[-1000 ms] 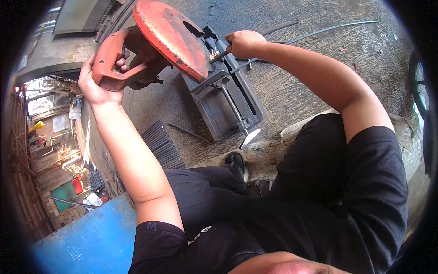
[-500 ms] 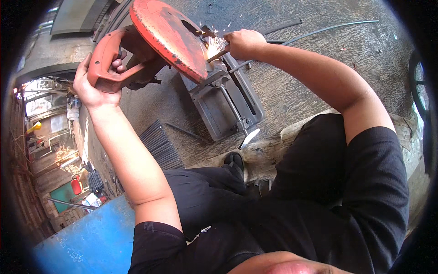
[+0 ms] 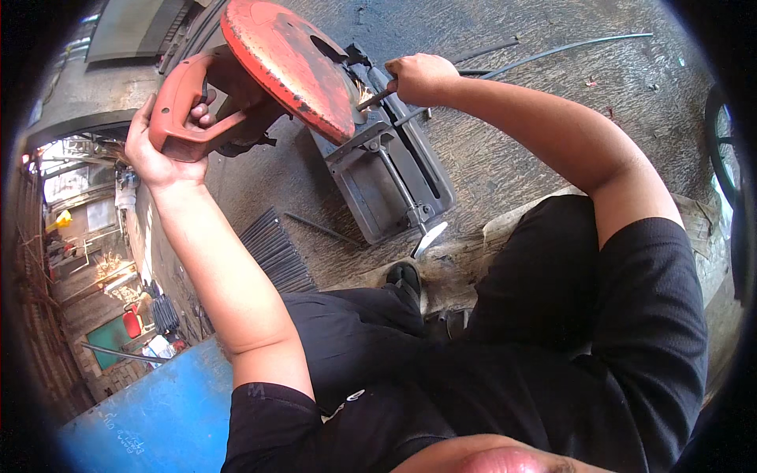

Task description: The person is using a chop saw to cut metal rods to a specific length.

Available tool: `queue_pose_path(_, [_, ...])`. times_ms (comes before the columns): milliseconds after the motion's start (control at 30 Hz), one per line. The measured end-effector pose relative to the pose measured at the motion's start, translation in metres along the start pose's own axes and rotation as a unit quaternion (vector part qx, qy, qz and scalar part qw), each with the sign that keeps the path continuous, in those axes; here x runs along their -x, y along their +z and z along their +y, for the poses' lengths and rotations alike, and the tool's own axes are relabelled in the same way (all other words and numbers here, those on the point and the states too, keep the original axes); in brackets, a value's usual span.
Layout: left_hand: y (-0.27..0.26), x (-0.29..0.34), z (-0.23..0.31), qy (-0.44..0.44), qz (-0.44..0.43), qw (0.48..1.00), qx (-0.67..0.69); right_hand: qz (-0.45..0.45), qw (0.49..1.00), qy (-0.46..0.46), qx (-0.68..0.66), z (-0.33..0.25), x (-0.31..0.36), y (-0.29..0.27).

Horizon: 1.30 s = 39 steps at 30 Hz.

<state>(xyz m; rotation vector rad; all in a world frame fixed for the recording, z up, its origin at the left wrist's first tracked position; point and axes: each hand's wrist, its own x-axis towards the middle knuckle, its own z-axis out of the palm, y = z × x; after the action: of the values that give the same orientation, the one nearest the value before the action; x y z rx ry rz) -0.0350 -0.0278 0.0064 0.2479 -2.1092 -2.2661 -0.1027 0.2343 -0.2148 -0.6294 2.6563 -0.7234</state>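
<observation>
My left hand [image 3: 165,158] is wrapped round the red-orange handle of a cut-off saw [image 3: 177,102]. The saw's round, scuffed guard [image 3: 288,67] tilts over the grey base and hides most of the blade. At the guard's right edge a few sparks [image 3: 363,91] show. There my closed right hand [image 3: 423,79] grips a dark metal rod [image 3: 375,100], whose end reaches in beside the guard. The base carries a clamp screw [image 3: 398,180] with a pale crank handle [image 3: 430,239] at its near end.
Several cut rods [image 3: 276,251] lie side by side on the floor left of the base, with one loose rod [image 3: 322,229] nearby. Long rods [image 3: 568,54] stretch away at upper right. A blue panel [image 3: 150,410] is at lower left, a red container [image 3: 132,322] beyond it.
The spray of sparks has shrunk to a small glow. The saw's guard and handle have shifted very slightly left. Both hands keep their grip.
</observation>
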Motion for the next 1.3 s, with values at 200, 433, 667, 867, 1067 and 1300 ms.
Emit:
queue_pose_path(200, [0.004, 0.001, -0.002, 0.012, 0.031, 0.999, 0.004, 0.011, 1.000, -0.009, 0.006, 0.001, 0.000, 0.004])
queue_pose_path(433, [0.002, 0.000, -0.002, 0.013, -0.014, 0.999, 0.028, 0.002, 1.000, -0.004, 0.008, 0.001, 0.002, 0.002])
queue_pose_path(667, [-0.008, -0.005, 0.000, 0.008, -0.043, 0.999, 0.023, 0.025, 1.000, -0.009, -0.001, -0.001, 0.003, 0.002])
queue_pose_path(867, [-0.007, -0.005, -0.003, 0.028, -0.045, 0.998, 0.037, 0.018, 1.000, 0.000, 0.004, -0.003, 0.005, 0.002])
queue_pose_path(1067, [-0.010, -0.005, 0.000, 0.014, -0.043, 0.999, 0.011, 0.017, 1.000, 0.000, 0.010, -0.004, 0.005, 0.001])
queue_pose_path(1300, [-0.006, -0.004, -0.004, 0.029, -0.035, 0.998, 0.040, 0.033, 0.999, 0.002, 0.012, -0.003, 0.005, 0.003])
